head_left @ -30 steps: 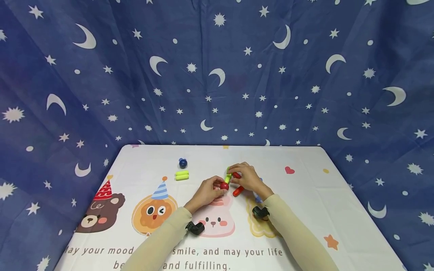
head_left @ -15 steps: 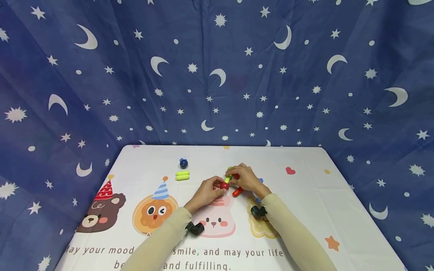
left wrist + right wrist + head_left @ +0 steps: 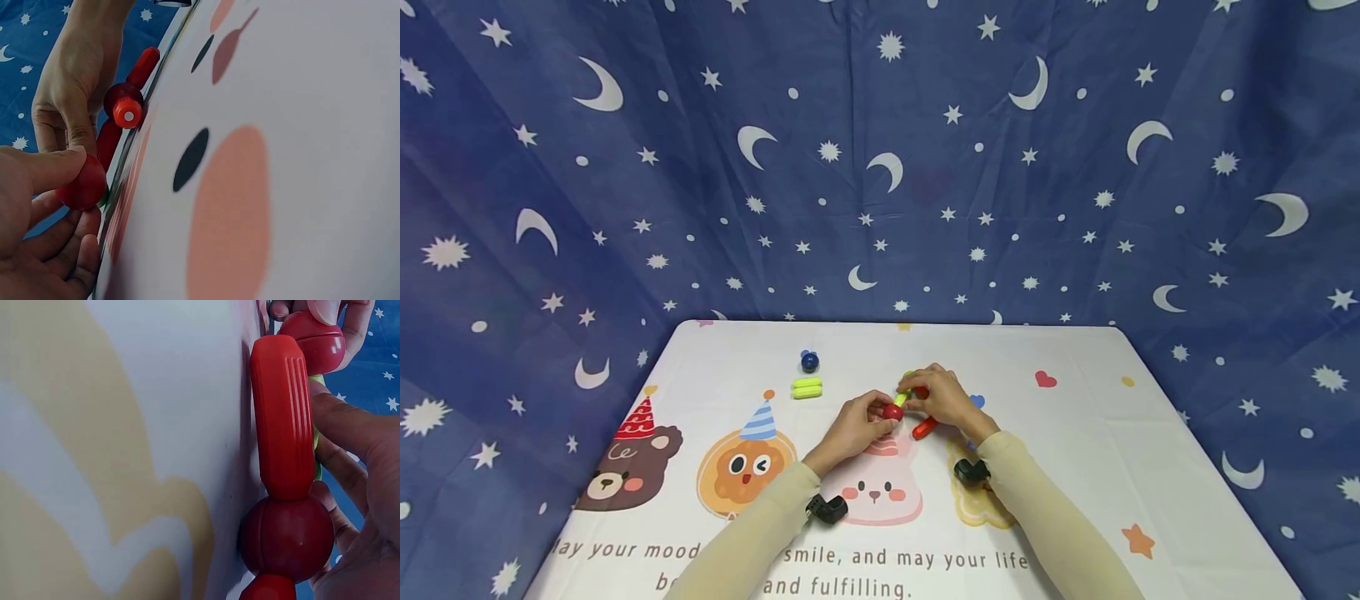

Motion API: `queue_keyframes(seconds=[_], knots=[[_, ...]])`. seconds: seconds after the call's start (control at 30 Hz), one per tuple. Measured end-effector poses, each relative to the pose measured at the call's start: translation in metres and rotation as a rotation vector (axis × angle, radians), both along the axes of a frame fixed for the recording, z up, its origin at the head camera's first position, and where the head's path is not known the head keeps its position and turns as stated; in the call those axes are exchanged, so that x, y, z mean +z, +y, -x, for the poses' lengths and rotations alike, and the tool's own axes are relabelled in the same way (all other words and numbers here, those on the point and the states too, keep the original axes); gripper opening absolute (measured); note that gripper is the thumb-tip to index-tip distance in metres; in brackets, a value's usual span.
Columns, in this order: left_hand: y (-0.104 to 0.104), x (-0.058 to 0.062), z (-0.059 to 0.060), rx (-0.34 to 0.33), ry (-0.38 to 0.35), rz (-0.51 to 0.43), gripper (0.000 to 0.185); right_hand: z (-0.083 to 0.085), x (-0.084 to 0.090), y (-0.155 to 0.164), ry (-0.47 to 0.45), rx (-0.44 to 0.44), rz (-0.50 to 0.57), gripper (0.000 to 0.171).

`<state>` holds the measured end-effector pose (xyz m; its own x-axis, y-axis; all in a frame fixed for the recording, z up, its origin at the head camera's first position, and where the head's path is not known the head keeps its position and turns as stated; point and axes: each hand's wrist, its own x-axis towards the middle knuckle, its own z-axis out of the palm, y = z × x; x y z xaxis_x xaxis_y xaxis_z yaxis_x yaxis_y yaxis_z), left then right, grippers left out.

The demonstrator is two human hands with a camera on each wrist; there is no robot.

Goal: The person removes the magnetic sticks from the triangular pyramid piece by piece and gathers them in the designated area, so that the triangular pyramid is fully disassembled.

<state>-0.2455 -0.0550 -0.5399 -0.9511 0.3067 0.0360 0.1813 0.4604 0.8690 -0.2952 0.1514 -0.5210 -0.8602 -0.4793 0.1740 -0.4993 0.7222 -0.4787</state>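
Head view shows both hands meeting mid-table (image 3: 1075,433): left hand (image 3: 855,425) pinches a red ball (image 3: 892,412) to steady it, right hand (image 3: 946,398) curls round a red stick (image 3: 282,419) and probably a green one (image 3: 902,397).

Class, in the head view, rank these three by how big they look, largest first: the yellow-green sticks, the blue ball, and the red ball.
1. Yellow-green sticks, clearly largest.
2. Blue ball and red ball look about alike; the red one is partly hidden by the left hand, so no ranking.

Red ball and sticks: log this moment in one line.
left hand pinches red ball | right hand holds red sticks | table
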Motion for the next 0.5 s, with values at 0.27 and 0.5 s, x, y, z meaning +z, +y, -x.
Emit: queue_keyframes(seconds=[0.27,0.5], knots=[[-0.0036,-0.0002,-0.0009,0.004,0.026,0.006,0.034,-0.0012,-0.0009,-0.0018,-0.005,0.005,0.007,0.032],[-0.0065,0.0006,-0.0020,-0.011,0.041,0.014,0.035,-0.0009,-0.0008,-0.0039,-0.036,-0.016,0.033,0.031]])
